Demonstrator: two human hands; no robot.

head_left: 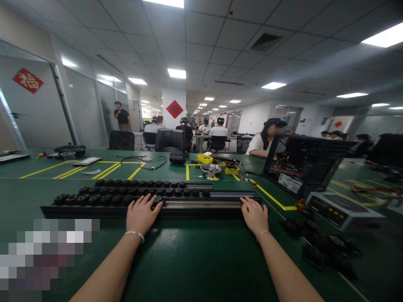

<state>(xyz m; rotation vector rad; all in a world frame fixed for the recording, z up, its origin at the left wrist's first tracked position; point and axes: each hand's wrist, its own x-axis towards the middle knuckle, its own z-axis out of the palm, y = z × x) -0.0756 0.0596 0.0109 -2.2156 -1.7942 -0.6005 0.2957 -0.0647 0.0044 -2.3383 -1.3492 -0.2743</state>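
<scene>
A long black track (201, 213) lies across the green table before me, with a bare metallic groove along its right half. Dark round modules (91, 199) line its left part. My left hand (142, 213) lies palm down over the track, fingers stretched out and thumb beside the last module in the row. At the right end, my right hand (254, 214) rests with its fingertips on the track's edge, fingers extended. Behind are two more tracks, a middle one (229, 194) and a far one (200, 186), carrying similar modules.
To the right stand an opened computer case (296, 163) and a power supply unit (343, 209), with loose black parts (327, 245) nearby. A metal bowl (210, 169), yellow bins (205, 158) and a black cable (141, 160) lie beyond the tracks. A person (261, 140) sits opposite.
</scene>
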